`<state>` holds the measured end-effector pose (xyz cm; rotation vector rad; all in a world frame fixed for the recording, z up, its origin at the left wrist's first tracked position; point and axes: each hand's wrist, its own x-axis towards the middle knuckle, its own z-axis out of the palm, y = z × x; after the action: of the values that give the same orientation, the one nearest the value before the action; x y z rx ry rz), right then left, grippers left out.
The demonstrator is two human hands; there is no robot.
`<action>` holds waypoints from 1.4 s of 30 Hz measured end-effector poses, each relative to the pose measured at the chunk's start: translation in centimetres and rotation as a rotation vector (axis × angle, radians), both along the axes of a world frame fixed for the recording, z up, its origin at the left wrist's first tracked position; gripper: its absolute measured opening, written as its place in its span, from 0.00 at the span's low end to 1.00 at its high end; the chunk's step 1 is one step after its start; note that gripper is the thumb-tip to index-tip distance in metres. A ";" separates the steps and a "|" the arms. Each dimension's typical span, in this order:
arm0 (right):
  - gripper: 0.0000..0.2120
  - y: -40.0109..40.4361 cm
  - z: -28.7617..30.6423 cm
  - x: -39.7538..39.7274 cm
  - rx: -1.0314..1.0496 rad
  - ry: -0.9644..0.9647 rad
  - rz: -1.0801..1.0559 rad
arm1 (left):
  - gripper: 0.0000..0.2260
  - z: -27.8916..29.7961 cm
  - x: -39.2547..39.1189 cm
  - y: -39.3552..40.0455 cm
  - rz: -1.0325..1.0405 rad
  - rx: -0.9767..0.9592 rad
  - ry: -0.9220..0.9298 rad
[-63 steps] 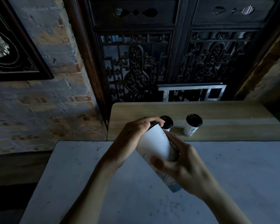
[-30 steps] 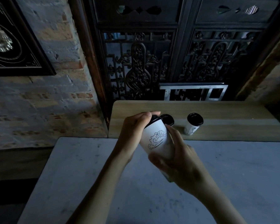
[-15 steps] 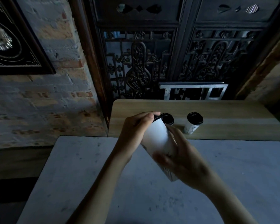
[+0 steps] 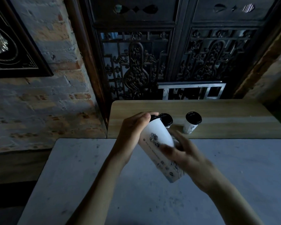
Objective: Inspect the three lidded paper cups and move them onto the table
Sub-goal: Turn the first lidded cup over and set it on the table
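- We hold the tall white paper cup (image 4: 159, 143) tilted over the grey table (image 4: 234, 176), its base toward us and its black lid (image 4: 154, 118) pointing away; it touches no surface.
- Our right hand (image 4: 190, 159) wraps the lower half of the cup, fingers curled across its printed side; the hand is blurred, so we cannot tell how tightly it grips.
- Our left hand (image 4: 133, 132) grips the top end, thumb (image 4: 147, 116) bent over the lid's rim.
- We judge that this is the inspection step for the first cup; next it needs turning upright and setting down on the grey table, lid kept level.
- Farther off, two more lidded cups (image 4: 166, 120) (image 4: 191, 123) stand upright on the wooden counter (image 4: 234, 120), side by side, untouched and yet to be inspected.
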<state>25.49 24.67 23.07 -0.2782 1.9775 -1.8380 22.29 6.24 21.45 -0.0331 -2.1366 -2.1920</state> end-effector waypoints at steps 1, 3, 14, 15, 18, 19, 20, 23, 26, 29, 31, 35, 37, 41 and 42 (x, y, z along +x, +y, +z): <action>0.24 -0.2 0.2 0.0 0.063 0.119 -0.003 | 0.22 0.0 0.0 0.1 0.012 -0.016 0.002; 0.26 -0.4 0.3 0.0 0.136 0.219 0.012 | 0.23 -0.1 0.1 0.2 0.023 -0.022 0.007; 0.31 1.5 0.9 -0.7 -0.104 -0.028 0.007 | 0.18 -0.7 0.8 0.7 0.075 0.132 -0.164; 0.35 1.7 0.9 -0.8 -0.118 -0.011 -0.027 | 0.18 -0.7 0.9 0.9 0.125 0.202 -0.243; 0.36 1.9 1.1 -0.9 -0.138 0.140 -0.143 | 0.20 -0.8 1.3 1.6 0.165 0.468 -0.347; 0.36 1.7 1.4 -1.0 -0.120 0.206 -0.179 | 0.20 -0.8 1.4 2.0 0.156 0.542 -0.356; 0.38 1.5 1.7 -1.0 -0.097 0.271 -0.205 | 0.20 -0.8 1.5 2.4 0.145 0.611 -0.366; 0.36 0.7 2.4 -1.7 -0.085 0.463 -0.274 | 0.25 -0.5 2.0 3.5 0.049 0.811 -0.459; 0.34 0.5 2.9 -3.1 -0.174 0.556 -0.269 | 0.25 0.2 2.4 4.1 -0.130 0.927 -0.573; 0.41 0.6 3.3 -4.4 -0.267 0.461 -0.157 | 0.26 0.6 2.6 4.0 -0.339 1.067 -0.754; 0.44 0.5 3.6 -4.9 -0.291 0.398 -0.065 | 0.28 0.3 2.5 3.9 -0.386 1.117 -0.826; 0.40 -0.1 3.9 -5.6 -0.354 0.304 -0.075 | 0.28 0.2 2.6 4.4 -0.334 1.098 -0.723; 0.38 -0.6 3.8 -5.6 -0.412 0.281 -0.139 | 0.28 0.4 3.0 4.8 -0.243 1.045 -0.619; 0.36 -1.3 2.9 -5.7 -0.489 0.262 -0.328 | 0.30 0.8 3.5 5.5 -0.078 0.879 -0.468; 0.39 -1.5 2.7 -5.8 -0.503 0.249 -0.376 | 0.29 0.9 3.5 5.7 -0.050 0.830 -0.435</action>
<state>19.73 23.18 25.73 -0.3093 1.7752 -2.6558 25.74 11.91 22.30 0.4767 -1.1753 -3.1422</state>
